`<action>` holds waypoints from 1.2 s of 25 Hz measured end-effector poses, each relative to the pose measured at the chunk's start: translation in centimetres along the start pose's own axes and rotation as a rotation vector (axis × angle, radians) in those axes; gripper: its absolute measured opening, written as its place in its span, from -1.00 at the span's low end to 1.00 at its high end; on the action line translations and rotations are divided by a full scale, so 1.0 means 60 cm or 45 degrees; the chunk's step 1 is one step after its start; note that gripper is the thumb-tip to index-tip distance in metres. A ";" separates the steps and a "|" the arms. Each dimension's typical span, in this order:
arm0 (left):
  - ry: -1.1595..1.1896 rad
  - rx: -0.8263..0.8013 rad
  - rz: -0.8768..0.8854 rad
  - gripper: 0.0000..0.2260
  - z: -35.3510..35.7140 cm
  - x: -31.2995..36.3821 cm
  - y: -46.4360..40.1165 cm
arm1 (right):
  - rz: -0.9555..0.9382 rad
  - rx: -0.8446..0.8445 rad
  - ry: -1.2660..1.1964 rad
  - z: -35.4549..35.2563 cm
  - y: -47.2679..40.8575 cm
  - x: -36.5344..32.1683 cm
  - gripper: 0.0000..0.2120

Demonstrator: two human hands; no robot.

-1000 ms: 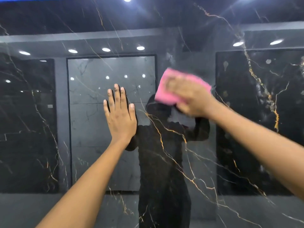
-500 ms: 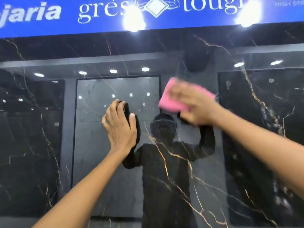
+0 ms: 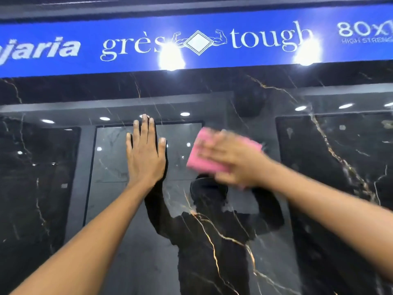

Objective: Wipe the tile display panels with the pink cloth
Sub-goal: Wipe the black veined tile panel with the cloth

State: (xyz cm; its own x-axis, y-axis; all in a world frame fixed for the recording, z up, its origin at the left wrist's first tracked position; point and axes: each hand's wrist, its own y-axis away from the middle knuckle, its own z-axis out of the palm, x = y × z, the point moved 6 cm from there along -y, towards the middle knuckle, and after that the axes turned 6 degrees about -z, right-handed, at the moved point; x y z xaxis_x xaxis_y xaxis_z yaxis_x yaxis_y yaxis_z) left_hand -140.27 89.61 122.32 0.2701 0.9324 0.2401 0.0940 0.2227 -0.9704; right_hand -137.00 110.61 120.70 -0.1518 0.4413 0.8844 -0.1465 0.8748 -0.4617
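Two hands were up against a glossy black panel (image 3: 276, 241) veined with gold, the only view being the one from the head camera. The left hand (image 3: 146, 158) lay flat on the panel, fingers straight and close together, pointing up, holding nothing. The right hand (image 3: 231, 165) pressed a pink cloth (image 3: 204, 154) to the panel just beside the left hand, at about the same height; the cloth was folded into a rough rectangle, its left part showing past the fingers, its right part covered by the hand. The right hand and the cloth were blurred, so whether the fingers lay straight over the cloth or curled round its edge could not be told.

Above the panel ran a blue sign (image 3: 63, 62) with white lettering, reading in part "grès" and "tough", with a diamond mark between the two words. Bright glare spots sat on the sign's lower edge. The panel mirrored the person as a dark figure with both arms raised, together with rows of round ceiling lights and framed slabs behind.
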 end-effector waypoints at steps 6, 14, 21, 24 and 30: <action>0.016 0.027 0.030 -0.49 0.000 0.000 0.007 | 1.426 0.161 0.026 -0.051 0.022 0.249 -0.47; 0.020 0.014 0.032 -0.45 0.001 -0.003 0.007 | 1.010 0.153 -0.012 -0.041 -0.003 0.198 -0.40; 0.038 0.021 0.029 -0.43 0.000 -0.002 0.006 | 1.325 0.069 -0.180 -0.001 -0.220 0.171 -0.39; 0.048 0.035 0.029 -0.41 -0.002 -0.003 0.005 | 0.595 -0.131 -0.140 0.009 -0.257 0.123 -0.39; 0.069 0.045 0.024 -0.45 -0.003 0.001 0.010 | 1.945 0.144 0.088 -0.077 0.053 0.295 -0.43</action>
State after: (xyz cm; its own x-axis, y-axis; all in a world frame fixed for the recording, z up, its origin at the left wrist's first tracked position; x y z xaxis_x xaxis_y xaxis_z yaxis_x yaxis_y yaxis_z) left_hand -140.04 89.74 121.76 0.3232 0.9200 0.2219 0.0546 0.2159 -0.9749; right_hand -135.62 122.09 135.20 -0.1777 0.8874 -0.4254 0.0308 -0.4271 -0.9037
